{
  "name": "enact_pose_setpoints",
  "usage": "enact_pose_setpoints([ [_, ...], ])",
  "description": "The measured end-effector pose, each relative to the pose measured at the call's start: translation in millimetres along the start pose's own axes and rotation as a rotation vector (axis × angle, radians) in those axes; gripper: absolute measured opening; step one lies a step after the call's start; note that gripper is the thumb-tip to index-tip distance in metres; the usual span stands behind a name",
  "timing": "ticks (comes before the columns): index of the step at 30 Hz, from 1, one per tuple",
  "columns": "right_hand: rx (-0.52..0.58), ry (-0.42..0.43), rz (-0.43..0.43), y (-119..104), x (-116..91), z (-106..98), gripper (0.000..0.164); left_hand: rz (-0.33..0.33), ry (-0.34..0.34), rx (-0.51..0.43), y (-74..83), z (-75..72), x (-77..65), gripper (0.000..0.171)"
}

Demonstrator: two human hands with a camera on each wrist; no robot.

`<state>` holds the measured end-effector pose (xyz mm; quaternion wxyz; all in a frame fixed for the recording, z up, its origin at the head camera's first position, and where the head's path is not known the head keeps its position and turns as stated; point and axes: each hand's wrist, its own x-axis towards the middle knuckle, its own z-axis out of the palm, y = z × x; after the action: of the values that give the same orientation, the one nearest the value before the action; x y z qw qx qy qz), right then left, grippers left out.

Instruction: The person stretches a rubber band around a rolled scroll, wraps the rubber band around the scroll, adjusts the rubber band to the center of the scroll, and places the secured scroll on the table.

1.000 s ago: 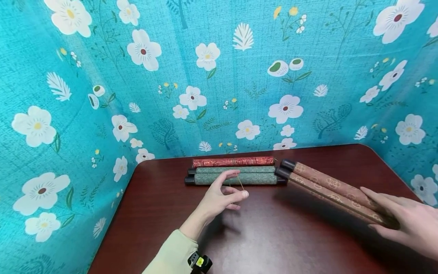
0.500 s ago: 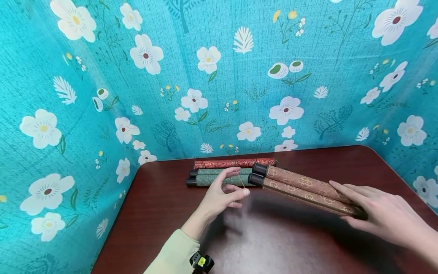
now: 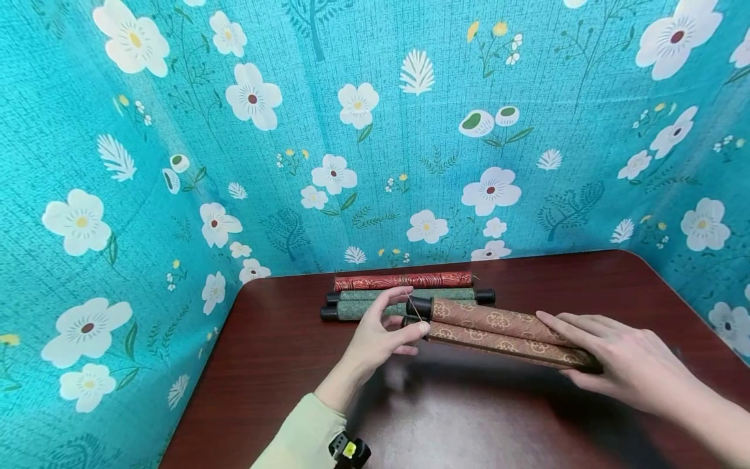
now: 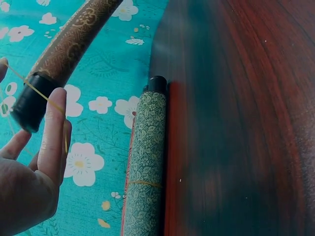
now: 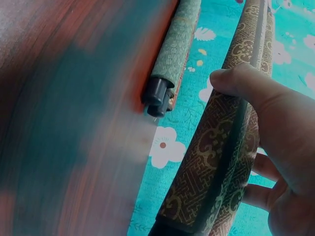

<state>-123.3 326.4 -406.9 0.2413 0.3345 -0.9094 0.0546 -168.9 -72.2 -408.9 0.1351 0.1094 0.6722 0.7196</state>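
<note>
L hand [image 3: 377, 335]: thumb & forefinger wide apart, and a thin tan elastic band [image 4: 35, 90] is strung taut btwn them!
R hand [image 3: 629, 358]: firm hold on the far-right end of the brown, gold-patterned cloth rolls w/ black end caps [image 3: 499, 319]; thumb one side, fingers the other, so narrow only to the rolls' thickness.
Brown rolls: 2 side by side, up off the surface, caps pointing at L hand, slight tilt down toward R hand, shadow underneath.
Band vs caps: here's the tight bit, L wrist view has the strand crossing right in front of a black cap, fingers either side; can't tell if the loop goes all the way round.
Green rolls: pair of grey-green patterned cloth rolls, black-capped [image 3: 362, 303], lying flat behind L hand, part hidden by it & by the brown caps; narrow yellowish band [image 4: 146, 183] round one.
Red roll: slim red swirl-patterned cloth roll [image 3: 403, 281], rearmost, parallel to the greens, nr the back edge.
Table edge: dark red wood-look tabletop [image 3: 258, 371], rounded back corners, meets the turquoise flowered curtain [image 3: 293, 98] at the rear.
Room: tabletop runs on L of the greens & btwn the forearms; tight behind, rolls then curtain.
</note>
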Motion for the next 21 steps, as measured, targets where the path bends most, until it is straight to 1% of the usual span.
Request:
enact_pose_setpoints([
  [9, 0.013, 0.034, -0.052, -6, 9, 5, 0.078, 0.003, -0.023, 0.013, -3.2, 3.6, -2.1, 0.063],
  [11, 0.017, 0.037, -0.061, -7, 11, 5, 0.078, 0.01, -0.025, 0.018, -3.7, 3.9, -2.2, 0.063],
  [17, 0.024, 0.037, -0.081, -10, 16, 6, 0.078, -0.001, -0.024, 0.037, -4.2, 4.4, -2.7, 0.057],
  [21, 0.022, 0.051, -0.099, -11, 18, 7, 0.077, -0.003, -0.025, 0.041, -4.4, 3.3, -3.2, 0.054],
])
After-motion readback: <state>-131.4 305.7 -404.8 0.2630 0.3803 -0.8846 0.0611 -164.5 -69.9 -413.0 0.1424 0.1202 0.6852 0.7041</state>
